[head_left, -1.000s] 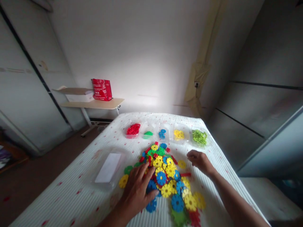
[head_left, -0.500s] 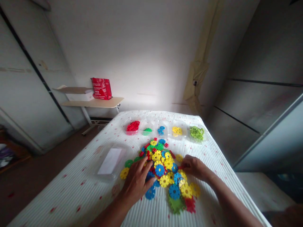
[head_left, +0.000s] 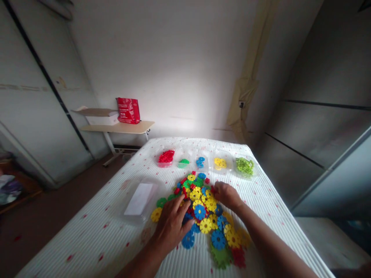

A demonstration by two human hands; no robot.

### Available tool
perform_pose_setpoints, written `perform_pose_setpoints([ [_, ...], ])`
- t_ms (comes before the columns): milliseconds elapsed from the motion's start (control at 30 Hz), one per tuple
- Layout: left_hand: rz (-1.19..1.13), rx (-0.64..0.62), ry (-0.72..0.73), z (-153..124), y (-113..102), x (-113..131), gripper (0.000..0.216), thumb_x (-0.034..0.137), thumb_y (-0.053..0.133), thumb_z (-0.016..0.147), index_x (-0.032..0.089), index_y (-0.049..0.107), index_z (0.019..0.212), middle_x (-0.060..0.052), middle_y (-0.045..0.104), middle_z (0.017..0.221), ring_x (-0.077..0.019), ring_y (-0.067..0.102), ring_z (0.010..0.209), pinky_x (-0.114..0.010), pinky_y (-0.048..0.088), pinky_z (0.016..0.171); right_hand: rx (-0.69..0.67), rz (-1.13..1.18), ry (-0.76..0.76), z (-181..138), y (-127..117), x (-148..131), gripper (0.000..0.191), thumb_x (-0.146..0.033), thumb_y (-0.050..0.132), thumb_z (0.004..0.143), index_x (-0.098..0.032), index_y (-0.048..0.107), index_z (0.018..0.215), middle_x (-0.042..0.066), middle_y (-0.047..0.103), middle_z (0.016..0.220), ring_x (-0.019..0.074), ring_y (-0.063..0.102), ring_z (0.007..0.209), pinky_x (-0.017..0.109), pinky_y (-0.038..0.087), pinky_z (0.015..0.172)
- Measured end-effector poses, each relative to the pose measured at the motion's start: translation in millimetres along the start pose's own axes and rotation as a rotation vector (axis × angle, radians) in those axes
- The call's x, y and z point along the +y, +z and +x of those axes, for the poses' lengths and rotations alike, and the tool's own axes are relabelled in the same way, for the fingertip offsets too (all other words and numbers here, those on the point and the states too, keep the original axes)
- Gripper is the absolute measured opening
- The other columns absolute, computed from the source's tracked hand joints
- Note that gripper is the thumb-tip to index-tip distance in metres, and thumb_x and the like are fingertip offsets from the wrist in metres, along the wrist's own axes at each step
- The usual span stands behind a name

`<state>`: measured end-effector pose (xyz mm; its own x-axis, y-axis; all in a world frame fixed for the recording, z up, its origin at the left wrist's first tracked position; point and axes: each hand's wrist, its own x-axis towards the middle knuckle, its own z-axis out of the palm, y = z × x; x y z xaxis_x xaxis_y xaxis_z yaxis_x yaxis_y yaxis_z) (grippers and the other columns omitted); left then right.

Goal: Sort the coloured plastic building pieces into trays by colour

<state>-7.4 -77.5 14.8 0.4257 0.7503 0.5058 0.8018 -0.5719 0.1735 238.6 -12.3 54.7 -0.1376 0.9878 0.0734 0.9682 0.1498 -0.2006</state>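
A heap of flower-shaped plastic discs (head_left: 199,212) in yellow, blue and green, mixed with small red pieces, lies on the table. My left hand (head_left: 172,222) rests on the heap's left side, fingers spread, holding nothing. At the upper right edge of the heap, my right hand (head_left: 227,194) has its fingers closed together on a small red piece (head_left: 213,189), partly hidden by the fingertips. Closer to me, a green toothed piece (head_left: 220,256) and a red toothed piece (head_left: 238,256) lie under the discs.
Clear trays stand in a row behind the heap, with red pieces (head_left: 166,156), green discs (head_left: 183,163), blue discs (head_left: 200,162), yellow discs (head_left: 220,163) and light-green pieces (head_left: 245,166). A clear box with a white card (head_left: 139,199) lies left. A red bag (head_left: 128,111) stands on a side table.
My right hand has moved forward and left along the heap's right edge to the red piece. My left hand stays nearly still on the heap. The view has shifted slightly.
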Motion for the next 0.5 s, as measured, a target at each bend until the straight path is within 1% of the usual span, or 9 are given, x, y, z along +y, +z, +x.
perform_pose_setpoints([
  [100, -0.01, 0.002, -0.001, 0, 0, 1, 0.044, 0.043, 0.053, 0.082, 0.018, 0.056, 0.119, -0.014, 0.052, 0.127, -0.0298, 0.052, 0.11, -0.048, 0.046, 0.091, -0.003, -0.065, 0.027, 1, 1, -3, 0.008, -0.027, 0.055, 0.08, -0.021, 0.06, 0.08, 0.004, 0.068, 0.077, 0.016, 0.062, 0.07, 0.023, 0.03, 0.055],
  [200, -0.018, 0.007, -0.01, 0, 1, 1, 0.044, 0.042, 0.054, 0.081, 0.018, 0.056, 0.118, -0.014, 0.052, 0.127, -0.0302, 0.052, 0.11, -0.048, 0.046, 0.091, 0.022, -0.082, 0.068, 4, -3, -1, 0.009, -0.029, 0.054, 0.081, -0.021, 0.059, 0.083, 0.006, 0.068, 0.075, 0.0176, 0.062, 0.067, 0.024, 0.029, 0.053],
  [267, -0.024, 0.011, -0.012, 0, 1, 1, 0.043, 0.041, 0.054, 0.081, 0.019, 0.056, 0.118, -0.014, 0.052, 0.127, -0.0299, 0.052, 0.11, -0.048, 0.046, 0.091, 0.069, -0.044, 0.103, 9, -8, 0, 0.01, -0.026, 0.055, 0.08, -0.022, 0.059, 0.088, 0.005, 0.069, 0.078, 0.0174, 0.062, 0.067, 0.023, 0.03, 0.054],
  [367, -0.029, 0.019, -0.015, 0, 0, 1, 0.042, 0.041, 0.054, 0.081, 0.02, 0.057, 0.117, -0.013, 0.052, 0.127, -0.0294, 0.052, 0.11, -0.047, 0.045, 0.092, 0.119, 0.067, 0.115, 21, -14, -5, 0.024, -0.018, 0.056, 0.077, -0.022, 0.057, 0.101, 0.004, 0.07, 0.085, 0.0158, 0.063, 0.072, 0.022, 0.033, 0.057],
  [433, -0.032, 0.018, -0.019, 0, -1, 2, 0.041, 0.041, 0.054, 0.081, 0.02, 0.057, 0.116, -0.013, 0.052, 0.127, -0.0291, 0.052, 0.11, -0.047, 0.046, 0.092, 0.091, 0.114, 0.099, 29, -12, -11, 0.027, -0.018, 0.055, 0.077, -0.022, 0.058, 0.103, 0.003, 0.07, 0.088, 0.0148, 0.062, 0.075, 0.021, 0.035, 0.059],
  [500, -0.034, 0.011, -0.027, 0, -3, 3, 0.041, 0.041, 0.055, 0.081, 0.02, 0.058, 0.116, -0.012, 0.052, 0.127, -0.0291, 0.052, 0.11, -0.047, 0.046, 0.091, 0.048, 0.111, 0.086, 37, -6, -17, 0.023, -0.022, 0.054, 0.078, -0.021, 0.061, 0.1, 0.004, 0.069, 0.089, 0.0149, 0.062, 0.076, 0.022, 0.037, 0.06],
])
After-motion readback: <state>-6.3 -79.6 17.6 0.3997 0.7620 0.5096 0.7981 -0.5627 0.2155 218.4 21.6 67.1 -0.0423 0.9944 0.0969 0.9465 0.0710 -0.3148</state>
